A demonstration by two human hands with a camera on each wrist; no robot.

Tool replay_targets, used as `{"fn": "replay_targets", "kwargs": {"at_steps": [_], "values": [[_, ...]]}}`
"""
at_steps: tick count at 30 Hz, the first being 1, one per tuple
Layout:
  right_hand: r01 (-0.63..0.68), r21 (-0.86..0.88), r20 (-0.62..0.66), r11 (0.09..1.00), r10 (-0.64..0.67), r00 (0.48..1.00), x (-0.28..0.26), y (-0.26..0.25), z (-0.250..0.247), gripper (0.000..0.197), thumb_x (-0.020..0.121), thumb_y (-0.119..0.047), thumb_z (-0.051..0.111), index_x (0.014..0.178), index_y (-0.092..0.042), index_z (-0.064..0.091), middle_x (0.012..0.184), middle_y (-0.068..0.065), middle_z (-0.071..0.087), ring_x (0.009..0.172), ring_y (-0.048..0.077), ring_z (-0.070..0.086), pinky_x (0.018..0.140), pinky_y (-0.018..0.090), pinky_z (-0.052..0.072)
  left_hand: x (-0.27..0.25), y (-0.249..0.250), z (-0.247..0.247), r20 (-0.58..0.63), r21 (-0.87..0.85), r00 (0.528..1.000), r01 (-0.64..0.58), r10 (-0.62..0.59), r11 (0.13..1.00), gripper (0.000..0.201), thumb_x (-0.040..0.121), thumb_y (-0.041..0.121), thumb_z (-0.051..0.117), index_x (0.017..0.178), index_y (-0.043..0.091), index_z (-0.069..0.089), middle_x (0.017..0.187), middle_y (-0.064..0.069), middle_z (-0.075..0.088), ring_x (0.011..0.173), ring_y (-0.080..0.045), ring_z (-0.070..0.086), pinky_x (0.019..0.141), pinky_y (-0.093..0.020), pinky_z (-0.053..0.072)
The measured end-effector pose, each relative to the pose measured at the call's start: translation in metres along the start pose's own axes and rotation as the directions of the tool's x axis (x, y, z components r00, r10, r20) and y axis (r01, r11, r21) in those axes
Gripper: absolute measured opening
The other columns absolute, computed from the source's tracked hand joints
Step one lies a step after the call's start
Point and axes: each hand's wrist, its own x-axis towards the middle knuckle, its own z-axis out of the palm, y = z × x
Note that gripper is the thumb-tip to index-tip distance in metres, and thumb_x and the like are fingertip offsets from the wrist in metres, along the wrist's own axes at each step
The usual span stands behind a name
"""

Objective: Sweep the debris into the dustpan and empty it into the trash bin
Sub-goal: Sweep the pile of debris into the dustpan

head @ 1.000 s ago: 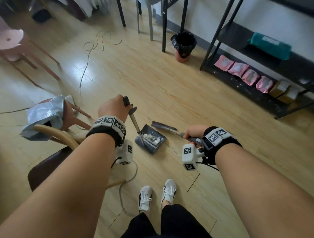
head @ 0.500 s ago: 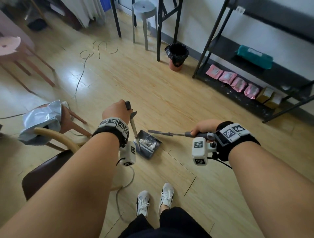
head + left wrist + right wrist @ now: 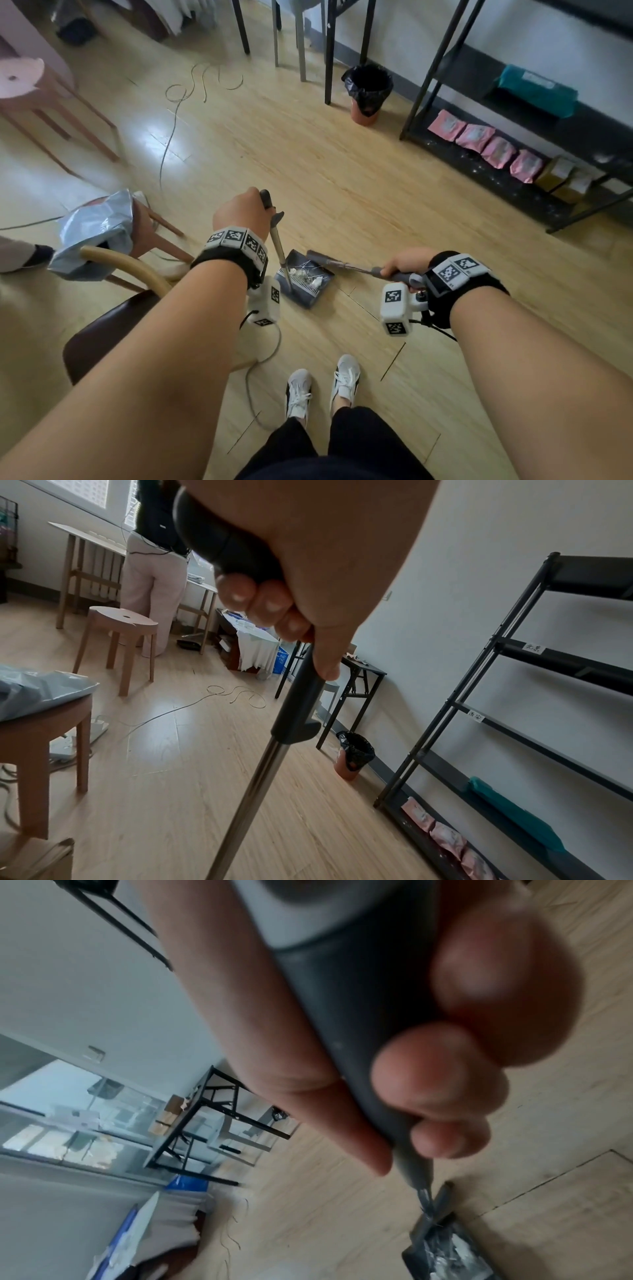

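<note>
So the left hand (image 3: pixel 241 214) has its fingers wrapped round the black grip at the top of the dustpan handle (image 3: pixel 281 255), a metal pole running down to the dustpan (image 3: pixel 305 279) on the wood floor (image 3: pixel 342 192), just ahead of the person's white sneakers (image 3: pixel 322 387). In the left wrist view the pole runs off the bottom edge, so the pan itself isn't visible there. The right hand (image 3: pixel 406 262) grips the grey broom handle (image 3: pixel 356 267), and the broom head (image 3: pixel 317 255) sits at the pan's far edge; whether it touches the rim I can't tell. The debris (image 3: pixel 306 275) is inside the pan: a few white crumpled bits plus thin wiry strands, too small to identify. The right wrist view is blurry, mostly fingers (image 3: pixel 441 1074). The trash bin (image 3: pixel 368 92), black-lined, stands well apart by the wall, next to a dark shelf rack (image 3: pixel 513 178).
</note>
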Motion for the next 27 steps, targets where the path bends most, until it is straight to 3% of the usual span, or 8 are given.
{"fn": "replay_targets", "kwargs": {"at_steps": [5,9,13,15,17,19,22,27], "values": [[0.008,0.001,-0.008,1.000,-0.008,1.000,-0.013,0.006,-0.022,0.028,0.090,-0.024,0.063,0.068,-0.009,0.055,0.055,0.005,0.053,0.045,0.018,0.046,0.050,0.025,0.037,-0.001,0.002,-0.001,0.012,-0.017,1.000,-0.003,0.004,1.000,0.025,0.094,0.039,0.054,0.094,0.015,0.044,0.069,0.001,0.045,0.071,-0.024,0.050,0.062,-0.033,0.039],[0.036,-0.045,-0.013,0.998,-0.037,0.999,-0.016,0.006,-0.016,0.025,0.090,-0.025,0.062,0.071,-0.008,0.058,0.064,0.007,0.057,0.054,0.020,0.049,0.055,0.028,0.040,-0.004,0.001,-0.001,0.028,-0.049,1.000,0.013,-0.012,0.999,0.026,0.092,0.039,0.055,0.095,0.015,0.048,0.070,0.000,0.047,0.071,-0.024,0.051,0.063,-0.032,0.040],[0.055,-0.075,-0.042,0.996,-0.059,0.997,-0.017,0.003,-0.008,0.022,0.093,-0.027,0.057,0.082,-0.008,0.058,0.069,0.008,0.058,0.056,0.020,0.051,0.054,0.028,0.040,0.002,-0.003,-0.005,0.111,-0.135,0.992,0.068,-0.053,0.989,0.025,0.087,0.038,0.061,0.085,0.014,0.054,0.067,-0.001,0.051,0.066,-0.023,0.053,0.060,-0.030,0.041],[0.058,-0.089,-0.050,0.994,-0.062,0.997,-0.018,0.003,-0.008,0.025,0.094,-0.026,0.055,0.078,-0.007,0.057,0.067,0.008,0.057,0.054,0.019,0.050,0.053,0.028,0.038,0.006,-0.005,-0.006,0.175,-0.204,0.981,0.123,-0.087,0.971,0.024,0.083,0.035,0.064,0.078,0.013,0.057,0.070,-0.004,0.057,0.064,-0.021,0.056,0.058,-0.030,0.044],[0.054,-0.065,-0.060,0.996,-0.058,0.996,-0.017,0.005,-0.009,0.029,0.095,-0.025,0.055,0.073,-0.006,0.054,0.064,0.008,0.055,0.053,0.019,0.048,0.052,0.027,0.037,0.007,-0.005,-0.005,0.282,-0.306,0.952,0.209,-0.121,0.929,0.024,0.082,0.032,0.065,0.070,0.013,0.055,0.079,-0.009,0.062,0.074,-0.027,0.064,0.071,-0.035,0.055],[0.041,-0.021,-0.068,0.999,-0.043,0.997,-0.015,0.008,-0.010,0.029,0.094,-0.025,0.056,0.074,-0.005,0.053,0.063,0.008,0.053,0.052,0.019,0.047,0.051,0.028,0.037,0.006,-0.003,-0.002,0.383,-0.408,0.914,0.299,-0.136,0.862,0.025,0.083,0.029,0.065,0.068,0.010,0.056,0.083,-0.014,0.063,0.077,-0.031,0.066,0.080,-0.040,0.056],[0.027,0.050,-0.063,0.998,-0.024,0.998,-0.011,0.013,-0.013,0.027,0.095,-0.023,0.055,0.077,-0.003,0.054,0.061,0.007,0.052,0.047,0.018,0.046,0.045,0.025,0.037,0.006,0.005,-0.003,0.398,-0.429,0.906,0.324,-0.145,0.843,0.029,0.080,0.025,0.064,0.061,0.010,0.049,0.072,-0.011,0.055,0.065,-0.027,0.052,0.062,-0.032,0.045],[0.020,0.109,-0.061,0.994,-0.014,0.998,-0.004,0.017,-0.028,0.035,0.097,-0.024,0.052,0.069,-0.002,0.053,0.042,0.005,0.054,0.032,0.016,0.046,0.038,0.021,0.036,0.011,0.014,-0.005,0.349,-0.376,0.921,0.304,-0.170,0.875,0.033,0.083,0.025,0.063,0.060,0.012,0.043,0.073,-0.007,0.049,0.070,-0.024,0.047,0.057,-0.027,0.036]]}}
